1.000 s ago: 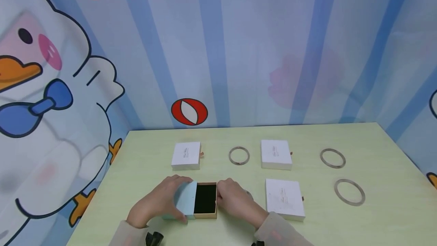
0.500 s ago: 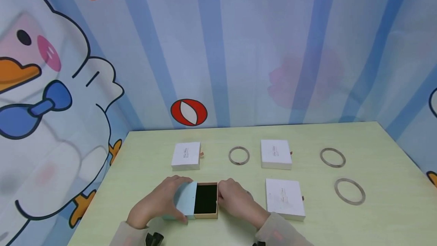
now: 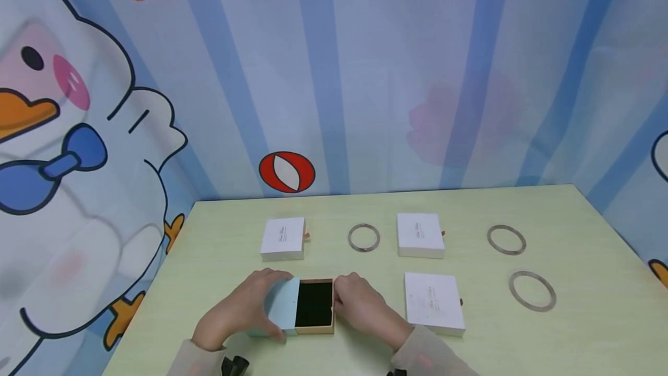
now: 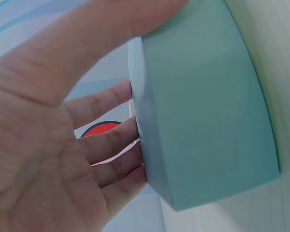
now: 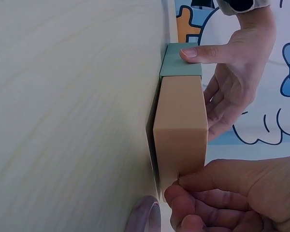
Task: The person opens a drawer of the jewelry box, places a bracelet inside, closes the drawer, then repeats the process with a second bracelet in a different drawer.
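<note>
In the head view a light blue sliding drawer box lies on the table, its tan drawer partly out to the right. Dark lining covers the drawer's inside. My left hand grips the blue sleeve, thumb on the near side and fingers on the far side, as the left wrist view also shows. At the drawer's end wall, my right hand pinches a small pull tab between thumb and forefinger; most of the tab is hidden. A greyish bangle lies close to that hand in the right wrist view.
White boxes stand at the back left, back middle and right of my right hand. Bangles lie between the back boxes and at the right. A printed curtain rises behind the table.
The tan drawer has slid slightly further right out of the blue sleeve, with my right hand moving along. My left hand keeps its grip. The head view has shifted a little.
</note>
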Action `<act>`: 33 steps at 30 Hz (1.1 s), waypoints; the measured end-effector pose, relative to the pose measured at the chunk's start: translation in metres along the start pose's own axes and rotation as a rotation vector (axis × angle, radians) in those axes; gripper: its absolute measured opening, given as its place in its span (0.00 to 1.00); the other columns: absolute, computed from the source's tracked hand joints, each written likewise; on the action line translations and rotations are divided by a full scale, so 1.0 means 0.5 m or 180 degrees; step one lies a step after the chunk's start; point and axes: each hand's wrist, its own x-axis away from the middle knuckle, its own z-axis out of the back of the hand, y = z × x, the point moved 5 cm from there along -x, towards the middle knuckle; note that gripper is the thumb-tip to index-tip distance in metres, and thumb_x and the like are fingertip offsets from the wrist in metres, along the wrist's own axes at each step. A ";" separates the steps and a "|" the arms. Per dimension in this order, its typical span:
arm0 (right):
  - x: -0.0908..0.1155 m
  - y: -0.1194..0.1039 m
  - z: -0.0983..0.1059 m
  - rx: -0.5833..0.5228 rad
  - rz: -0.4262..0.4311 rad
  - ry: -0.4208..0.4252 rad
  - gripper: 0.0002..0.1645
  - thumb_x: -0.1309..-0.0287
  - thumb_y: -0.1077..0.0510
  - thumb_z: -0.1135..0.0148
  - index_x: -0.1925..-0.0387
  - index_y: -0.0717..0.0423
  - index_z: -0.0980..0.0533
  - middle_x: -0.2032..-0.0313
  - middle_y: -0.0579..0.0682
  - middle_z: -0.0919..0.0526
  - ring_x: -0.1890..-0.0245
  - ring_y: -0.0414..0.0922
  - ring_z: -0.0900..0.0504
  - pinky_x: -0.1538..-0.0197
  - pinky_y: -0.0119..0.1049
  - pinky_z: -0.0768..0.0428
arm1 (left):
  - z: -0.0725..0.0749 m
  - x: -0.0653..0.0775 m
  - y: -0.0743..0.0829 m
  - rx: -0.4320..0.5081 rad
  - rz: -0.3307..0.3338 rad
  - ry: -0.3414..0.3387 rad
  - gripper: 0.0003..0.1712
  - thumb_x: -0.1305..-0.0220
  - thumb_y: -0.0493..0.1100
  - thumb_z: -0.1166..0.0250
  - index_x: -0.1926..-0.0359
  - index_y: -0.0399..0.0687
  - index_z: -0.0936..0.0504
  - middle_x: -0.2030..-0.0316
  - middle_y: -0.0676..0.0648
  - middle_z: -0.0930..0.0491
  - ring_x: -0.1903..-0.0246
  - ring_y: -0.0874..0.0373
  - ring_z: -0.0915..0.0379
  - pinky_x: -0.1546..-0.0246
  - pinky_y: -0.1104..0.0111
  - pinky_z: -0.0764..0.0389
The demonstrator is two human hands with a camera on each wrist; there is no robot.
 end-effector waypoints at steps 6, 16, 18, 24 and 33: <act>-0.001 0.000 0.001 0.0027 0.0086 0.0022 0.28 0.44 0.72 0.40 0.92 0.50 0.39 0.91 0.38 0.46 0.89 0.35 0.43 0.84 0.27 0.44 | 0.000 0.001 -0.001 0.0016 0.0036 -0.0017 0.59 0.76 0.51 0.10 0.36 0.43 0.26 0.43 0.43 0.26 0.47 0.46 0.33 0.45 0.47 0.28; -0.002 0.007 0.001 0.0021 0.0116 0.0026 0.27 0.44 0.72 0.40 0.91 0.50 0.37 0.91 0.39 0.43 0.89 0.35 0.41 0.83 0.27 0.42 | -0.001 0.001 -0.002 -0.0009 0.0008 0.0014 0.59 0.75 0.51 0.10 0.36 0.43 0.26 0.42 0.43 0.26 0.47 0.46 0.33 0.47 0.47 0.27; -0.002 0.008 0.002 0.0033 0.0121 0.0032 0.27 0.44 0.72 0.39 0.91 0.50 0.38 0.91 0.39 0.42 0.89 0.35 0.41 0.83 0.27 0.42 | -0.001 0.001 -0.001 -0.0010 0.0004 0.0018 0.59 0.75 0.51 0.10 0.37 0.43 0.26 0.42 0.43 0.26 0.47 0.46 0.33 0.47 0.47 0.27; 0.000 0.008 0.005 0.0004 0.0175 0.0056 0.28 0.46 0.72 0.40 0.91 0.49 0.39 0.91 0.38 0.45 0.89 0.35 0.43 0.83 0.27 0.43 | 0.000 0.003 0.000 -0.0023 -0.0016 0.0030 0.59 0.76 0.51 0.10 0.37 0.42 0.26 0.43 0.43 0.25 0.47 0.46 0.33 0.47 0.47 0.27; 0.003 0.010 0.006 0.0004 0.0203 0.0084 0.29 0.47 0.73 0.41 0.92 0.48 0.42 0.91 0.37 0.48 0.89 0.34 0.45 0.83 0.27 0.45 | 0.000 0.001 -0.001 -0.0022 -0.0025 0.0032 0.58 0.76 0.51 0.10 0.37 0.43 0.26 0.43 0.43 0.25 0.48 0.46 0.33 0.48 0.47 0.26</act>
